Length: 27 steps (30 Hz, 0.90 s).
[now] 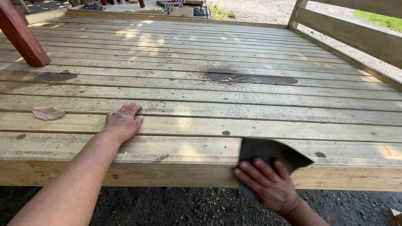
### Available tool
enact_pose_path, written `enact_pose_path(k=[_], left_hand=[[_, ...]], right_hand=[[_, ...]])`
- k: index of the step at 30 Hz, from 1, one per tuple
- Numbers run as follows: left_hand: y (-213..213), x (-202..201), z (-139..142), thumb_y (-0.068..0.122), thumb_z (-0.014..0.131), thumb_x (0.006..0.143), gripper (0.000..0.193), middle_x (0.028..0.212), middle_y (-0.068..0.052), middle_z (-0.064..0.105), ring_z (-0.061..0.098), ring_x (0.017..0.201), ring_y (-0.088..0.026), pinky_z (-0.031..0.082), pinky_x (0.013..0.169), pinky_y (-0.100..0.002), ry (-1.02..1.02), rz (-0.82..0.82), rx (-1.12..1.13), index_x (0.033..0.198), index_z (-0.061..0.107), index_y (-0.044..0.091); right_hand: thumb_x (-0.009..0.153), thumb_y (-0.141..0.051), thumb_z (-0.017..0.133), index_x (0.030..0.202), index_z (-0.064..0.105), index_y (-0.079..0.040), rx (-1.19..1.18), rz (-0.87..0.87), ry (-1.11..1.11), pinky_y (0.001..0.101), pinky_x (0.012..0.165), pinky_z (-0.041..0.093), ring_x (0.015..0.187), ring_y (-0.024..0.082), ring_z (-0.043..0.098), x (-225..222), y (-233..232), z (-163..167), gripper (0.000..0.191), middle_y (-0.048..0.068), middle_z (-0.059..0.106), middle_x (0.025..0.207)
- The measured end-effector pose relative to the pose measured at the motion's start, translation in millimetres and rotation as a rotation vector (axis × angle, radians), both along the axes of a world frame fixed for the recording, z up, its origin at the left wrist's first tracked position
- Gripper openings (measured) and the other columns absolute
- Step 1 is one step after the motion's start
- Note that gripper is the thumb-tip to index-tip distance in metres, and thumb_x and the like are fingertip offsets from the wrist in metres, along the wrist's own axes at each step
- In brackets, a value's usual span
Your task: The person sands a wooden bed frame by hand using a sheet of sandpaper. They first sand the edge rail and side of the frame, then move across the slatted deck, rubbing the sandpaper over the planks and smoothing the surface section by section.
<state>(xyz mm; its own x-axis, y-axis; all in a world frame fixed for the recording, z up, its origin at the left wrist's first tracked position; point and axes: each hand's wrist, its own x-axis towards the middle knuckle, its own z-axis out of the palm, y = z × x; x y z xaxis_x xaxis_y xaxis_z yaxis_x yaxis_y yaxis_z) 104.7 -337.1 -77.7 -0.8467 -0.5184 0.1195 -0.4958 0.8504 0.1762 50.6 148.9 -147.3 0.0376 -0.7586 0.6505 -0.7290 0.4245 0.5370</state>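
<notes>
So the right hand [270, 184] has its grip closed on a dark sheet of sandpaper [272, 155], fingers spread over the lower part of it and pressing it against the front edge of the deck [234, 83]. The sheet is folded over the corner where the top board meets the face board [167, 173], so part of it lies flat on top and part hangs down the front under the fingers. It sits right of centre along that near edge.

The left hand [122, 122] isn't holding anything; its grip is wide, palm flat on the second plank back, fingers pointing away from the person, well apart from the sandpaper. The forearm runs down to the lower left corner.

Further out, a dry leaf [48, 112] lies on the boards left of the left hand. There's a dark stain [251, 78] in the middle of the deck and a smaller one [55, 76] over on the left. A red-brown post [21, 35] stands at the upper left, and a plank railing [356, 35] runs along the right side. Dark gravelly ground [188, 207] shows below the deck edge, and some gear, too far off to make out, sits past the far end.
</notes>
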Motion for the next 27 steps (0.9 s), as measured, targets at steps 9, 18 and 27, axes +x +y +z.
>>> enact_pose_path(k=[9,18,27], left_hand=[[11,-6,3,0.045,0.036,0.105,0.060,0.172,0.009,0.014,0.011,0.158,-0.014,0.010,0.127,-0.053,-0.069,0.051,0.004,0.162,0.025,0.028],[5,2,4,0.048,0.041,0.104,0.060,0.172,0.011,0.018,0.014,0.159,-0.011,0.015,0.129,-0.046,-0.069,0.017,-0.021,0.160,0.030,0.033],[12,-5,6,0.043,0.034,0.105,0.059,0.172,0.010,0.013,0.010,0.158,-0.013,0.012,0.127,-0.053,-0.099,0.052,0.000,0.162,0.024,0.030]], right_hand=[[0.095,-0.044,0.051,0.154,0.050,-0.014,-0.235,-0.116,-0.200,0.0567,0.126,-0.004,0.158,0.036,0.016,19,-46,-10,0.066,0.017,0.034,0.166],[0.090,-0.044,0.058,0.162,0.038,-0.032,0.097,-0.057,-0.019,0.0524,0.125,-0.002,0.157,0.023,0.018,1,-6,-11,0.076,-0.001,0.034,0.168],[0.079,-0.041,0.062,0.154,0.047,-0.018,-0.211,-0.101,-0.280,0.0584,0.121,-0.010,0.154,0.040,0.014,30,-61,-19,0.080,0.016,0.032,0.165]])
